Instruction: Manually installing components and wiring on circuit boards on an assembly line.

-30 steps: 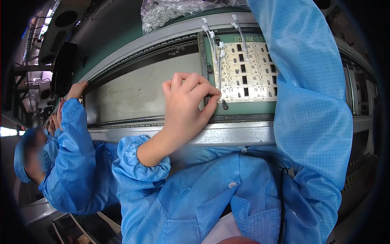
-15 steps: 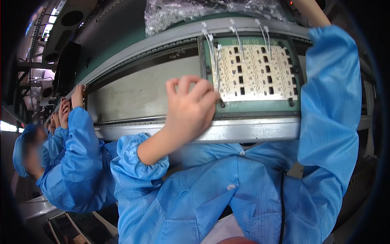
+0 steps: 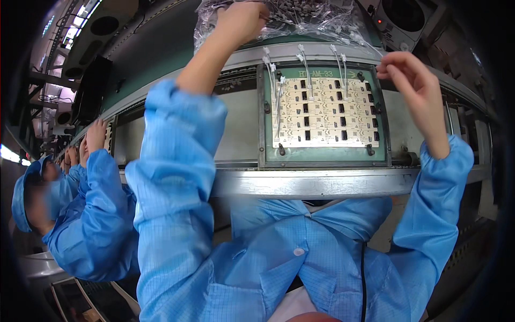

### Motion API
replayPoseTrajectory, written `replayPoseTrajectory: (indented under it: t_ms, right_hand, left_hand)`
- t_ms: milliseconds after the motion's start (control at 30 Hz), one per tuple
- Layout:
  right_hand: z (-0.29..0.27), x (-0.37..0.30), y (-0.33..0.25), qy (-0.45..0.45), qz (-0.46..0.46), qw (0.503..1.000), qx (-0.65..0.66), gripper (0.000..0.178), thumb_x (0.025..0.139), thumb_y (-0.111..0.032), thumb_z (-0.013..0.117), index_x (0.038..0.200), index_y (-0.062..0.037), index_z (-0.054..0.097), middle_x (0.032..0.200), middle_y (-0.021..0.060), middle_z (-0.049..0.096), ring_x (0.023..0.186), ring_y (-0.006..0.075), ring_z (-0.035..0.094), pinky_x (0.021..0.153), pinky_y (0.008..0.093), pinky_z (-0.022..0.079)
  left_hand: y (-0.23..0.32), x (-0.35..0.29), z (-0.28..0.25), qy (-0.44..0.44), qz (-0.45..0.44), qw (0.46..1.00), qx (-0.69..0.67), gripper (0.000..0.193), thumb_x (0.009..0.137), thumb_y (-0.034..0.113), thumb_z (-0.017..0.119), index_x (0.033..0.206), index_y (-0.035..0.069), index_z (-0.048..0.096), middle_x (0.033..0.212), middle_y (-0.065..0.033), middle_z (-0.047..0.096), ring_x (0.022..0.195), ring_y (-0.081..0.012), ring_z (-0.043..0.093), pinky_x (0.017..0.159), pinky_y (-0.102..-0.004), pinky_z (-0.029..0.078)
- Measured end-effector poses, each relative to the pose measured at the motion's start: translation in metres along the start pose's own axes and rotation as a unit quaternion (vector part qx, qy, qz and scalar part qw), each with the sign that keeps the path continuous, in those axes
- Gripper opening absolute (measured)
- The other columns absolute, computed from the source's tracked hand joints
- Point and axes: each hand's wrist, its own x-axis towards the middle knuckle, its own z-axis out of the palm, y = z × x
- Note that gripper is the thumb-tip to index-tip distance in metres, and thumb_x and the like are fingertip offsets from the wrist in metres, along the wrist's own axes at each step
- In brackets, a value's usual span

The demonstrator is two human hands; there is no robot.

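Note:
My right hand (image 3: 416,80) is beside the far right corner of the green fixture frame (image 3: 322,158), its thumb and fingertips pinched on a thin white connector cable (image 3: 371,46). That cable slants up toward the clear plastic bag (image 3: 306,24). At the far side my left hand (image 3: 244,21) reaches to the bag's left part with curled fingers; what they hold is hidden. In the frame lies a panel of white circuit boards (image 3: 324,121) with rows of black connectors. Several white cables (image 3: 343,72) are plugged into it, their loose ends over the far edge.
A silver metal rail (image 3: 322,183) runs along the near side. Conveyor track (image 3: 238,126) extends left of the frame. At the left, a co-worker in a blue smock (image 3: 94,225) has hands on the line. A dark round-faced device (image 3: 402,16) stands far right.
My left hand has left the panel's left edge for the bag. My right hand has come back from the far right with a cable. The frame has shifted slightly left and nearer in view.

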Motion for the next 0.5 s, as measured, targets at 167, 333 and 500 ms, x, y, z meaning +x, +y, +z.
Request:
replayPoseTrajectory:
  t_ms: [167,333,500]
  right_hand:
    - [0.011,-0.025,-0.023,0.043,-0.004,0.988,-0.146,0.019,0.095,0.003,0.057,0.113,0.0017,0.062,0.096,0.0097,0.07,0.09,0.0177,0.07,0.082,0.0292,0.055]
    - [0.013,-0.039,-0.018,0.041,-0.017,0.979,-0.2,0.014,0.093,0.005,0.059,0.106,0.0028,0.063,0.097,0.0107,0.07,0.088,0.019,0.07,0.08,0.0291,0.054]
    - [0.026,-0.038,-0.004,0.07,-0.029,0.974,-0.215,0.015,0.093,0.004,0.062,0.107,0.0024,0.066,0.097,0.0102,0.071,0.088,0.0188,0.069,0.079,0.0284,0.053]
  left_hand:
    - [-0.036,0.03,0.057,0.084,0.106,0.988,-0.072,0.026,0.085,0.017,0.059,0.105,0.018,0.074,0.101,-0.017,0.072,0.096,-0.0376,0.069,0.082,-0.0497,0.054]
    - [-0.029,0.062,0.067,-0.06,-0.024,0.998,0.008,0.025,0.085,0.018,0.058,0.104,0.018,0.073,0.101,-0.0157,0.073,0.098,-0.0375,0.069,0.081,-0.0498,0.055]
    - [-0.014,0.059,0.069,-0.045,0.004,0.999,0.024,0.022,0.086,0.022,0.059,0.102,0.015,0.072,0.102,-0.0158,0.072,0.099,-0.0374,0.069,0.081,-0.0497,0.055]
